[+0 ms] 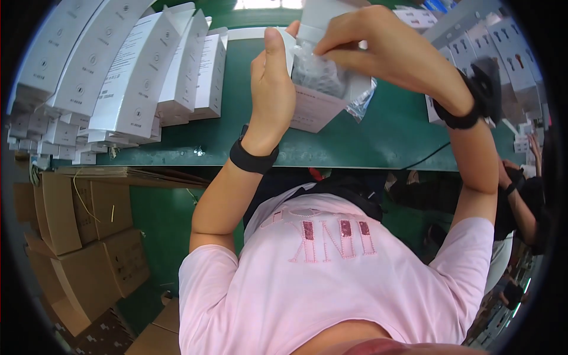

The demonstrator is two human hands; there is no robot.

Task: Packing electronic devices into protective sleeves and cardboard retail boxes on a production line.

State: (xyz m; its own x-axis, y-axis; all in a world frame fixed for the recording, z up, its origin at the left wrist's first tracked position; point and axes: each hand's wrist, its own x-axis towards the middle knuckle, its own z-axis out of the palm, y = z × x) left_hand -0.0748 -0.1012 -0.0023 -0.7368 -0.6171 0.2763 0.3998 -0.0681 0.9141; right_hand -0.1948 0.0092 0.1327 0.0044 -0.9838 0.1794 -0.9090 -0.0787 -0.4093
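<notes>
A white carton (pixel 316 109) stands open on the green table in front of me, its lid flap (pixel 318 16) raised at the far side. Inside it sits something in clear bubble wrap (pixel 319 74); what the wrap covers I cannot make out. My left hand (pixel 273 89) grips the carton's left wall, thumb up, with its other fingers partly hidden behind. Over the opening, my right hand (pixel 381 47) is bent down with thumb and forefinger pinched together at the top of the wrap. A crumpled clear plastic bag (pixel 362 102) lies against the carton's right side.
Rows of white cartons (pixel 136 77) fill the table's left side, and more printed boxes (pixel 503 53) stand at the right. A black cable (pixel 427 156) crosses the front edge. Brown cardboard boxes (pixel 94 260) are stacked on the floor at left. Another person's arm (pixel 520 204) shows at far right.
</notes>
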